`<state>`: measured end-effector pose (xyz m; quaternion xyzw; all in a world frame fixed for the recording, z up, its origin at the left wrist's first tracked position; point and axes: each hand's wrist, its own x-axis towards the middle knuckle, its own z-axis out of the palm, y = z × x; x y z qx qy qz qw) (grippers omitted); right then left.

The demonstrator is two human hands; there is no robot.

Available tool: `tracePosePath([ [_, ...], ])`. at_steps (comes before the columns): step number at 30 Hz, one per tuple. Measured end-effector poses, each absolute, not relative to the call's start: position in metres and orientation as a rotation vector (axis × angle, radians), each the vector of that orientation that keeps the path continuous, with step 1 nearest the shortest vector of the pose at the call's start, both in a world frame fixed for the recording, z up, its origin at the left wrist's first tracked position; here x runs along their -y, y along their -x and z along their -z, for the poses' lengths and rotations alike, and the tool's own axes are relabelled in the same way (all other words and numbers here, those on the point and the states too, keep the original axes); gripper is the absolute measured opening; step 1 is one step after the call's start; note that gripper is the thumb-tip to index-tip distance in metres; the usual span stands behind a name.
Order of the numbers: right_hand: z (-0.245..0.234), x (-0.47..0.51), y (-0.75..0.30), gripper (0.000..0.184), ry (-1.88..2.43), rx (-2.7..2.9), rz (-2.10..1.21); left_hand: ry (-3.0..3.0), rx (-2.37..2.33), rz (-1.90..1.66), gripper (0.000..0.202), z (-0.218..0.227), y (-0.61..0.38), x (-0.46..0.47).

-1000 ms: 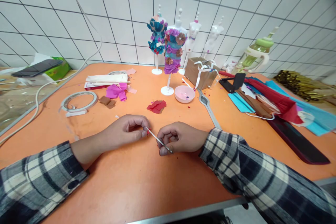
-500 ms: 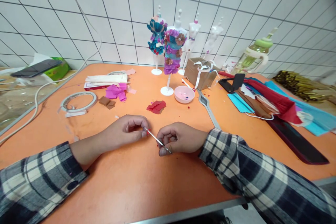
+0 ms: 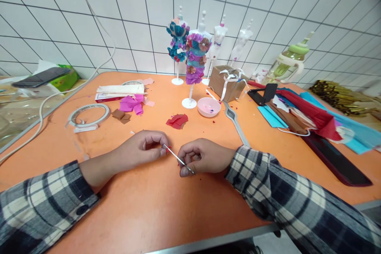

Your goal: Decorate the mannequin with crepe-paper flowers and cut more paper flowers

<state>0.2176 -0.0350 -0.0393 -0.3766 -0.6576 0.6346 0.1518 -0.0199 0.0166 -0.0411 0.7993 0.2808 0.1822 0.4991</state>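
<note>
Above the orange table, my right hand (image 3: 201,158) is closed around small silver scissors (image 3: 175,155), whose thin blades point up and left. Their tips reach the fingertips of my left hand (image 3: 148,148). Pinched there is a small piece of red paper (image 3: 168,149), mostly hidden by the fingers. Just beyond both hands lies a short stack of red crepe paper pieces (image 3: 177,121). Tiny red scraps are scattered near my right hand. A pink bowl (image 3: 208,107) with a few small bits inside stands behind it.
Several mini dress forms, one with a purple-and-blue paper dress (image 3: 196,59), stand at the back beside a cardboard box (image 3: 228,83). Left are a tape roll (image 3: 89,115), brown paper pieces (image 3: 121,116) and magenta paper (image 3: 131,104). Right are folded papers (image 3: 315,115) and a bottle (image 3: 285,63).
</note>
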Motion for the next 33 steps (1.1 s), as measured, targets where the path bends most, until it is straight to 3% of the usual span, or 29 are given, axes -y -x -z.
tracePosePath([
  [33, 0.0423, 0.0352, -0.2184, 0.036, 1.061, 1.865, -1.854, -1.924, -0.687, -0.417, 0.019, 0.0397, 0.0198, -0.0174],
])
